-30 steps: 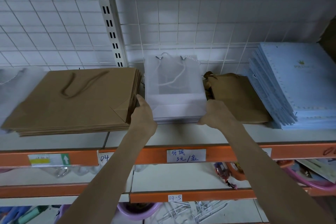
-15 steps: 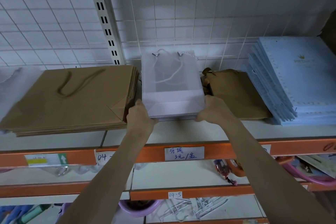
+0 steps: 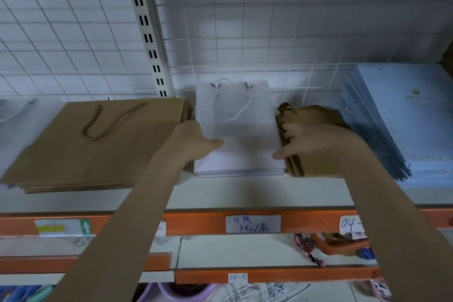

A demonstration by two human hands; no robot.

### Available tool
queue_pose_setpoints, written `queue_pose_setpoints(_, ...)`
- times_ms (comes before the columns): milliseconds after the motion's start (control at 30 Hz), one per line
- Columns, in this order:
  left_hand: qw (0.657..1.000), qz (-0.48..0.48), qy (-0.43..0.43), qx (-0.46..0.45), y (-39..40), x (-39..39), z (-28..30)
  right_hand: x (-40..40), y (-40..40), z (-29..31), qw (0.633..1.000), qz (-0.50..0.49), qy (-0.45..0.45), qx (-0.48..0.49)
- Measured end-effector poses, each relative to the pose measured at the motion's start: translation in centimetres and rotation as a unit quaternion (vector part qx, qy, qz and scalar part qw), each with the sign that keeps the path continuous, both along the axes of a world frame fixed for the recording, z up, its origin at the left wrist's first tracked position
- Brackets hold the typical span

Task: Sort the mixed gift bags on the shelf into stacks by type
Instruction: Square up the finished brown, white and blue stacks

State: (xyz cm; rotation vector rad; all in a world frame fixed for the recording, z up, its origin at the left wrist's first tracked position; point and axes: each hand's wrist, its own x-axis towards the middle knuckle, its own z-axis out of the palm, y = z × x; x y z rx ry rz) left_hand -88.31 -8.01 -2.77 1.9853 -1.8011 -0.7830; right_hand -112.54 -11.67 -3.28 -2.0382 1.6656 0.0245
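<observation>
**Both hands at the white bag stack**

The left hand [image 3: 193, 144] lies against the left edge of the white bags [image 3: 239, 152], thumb stretched flat across the top bag, the other fingers hidden behind the edge. The right hand [image 3: 316, 142] rests at the stack's right edge, thumb touching the top bag, fingers loosely spread over the small brown bags [image 3: 316, 117] just beside it. Neither hand clearly pinches anything. The white stack lies flat mid-shelf [image 3: 245, 193], rope handles toward the wire grid [image 3: 245, 32]. Large brown bags [image 3: 81, 144] sit touching on its left. Blue bags [image 3: 397, 115] lie far right. An orange rail [image 3: 196, 223] carries handwritten labels [image 3: 252, 223].
</observation>
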Motion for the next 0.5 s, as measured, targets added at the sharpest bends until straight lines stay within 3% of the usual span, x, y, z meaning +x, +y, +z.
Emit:
queue_pose_setpoints(67,1.0,0.005,-0.013,-0.006,-1.8,0.0,0.6,0.3,-1.2,0.8,0.995,0.002,0.079,-0.066)
queue_pose_setpoints(133,1.0,0.015,-0.004,-0.001,-3.9,-0.1,0.5,1.1,-2.2,1.4,0.995,-0.031,0.072,-0.064)
queue_pose_setpoints(367,0.986,0.058,0.131,0.082,-8.5,0.1,-1.6,3.2,-4.6,-0.4,0.982,-0.103,-0.158,0.025)
queue_pose_setpoints(500,0.974,0.091,0.192,0.074,-9.6,0.2,-2.9,3.1,-5.6,-1.4,0.958,-0.105,-0.257,0.065)
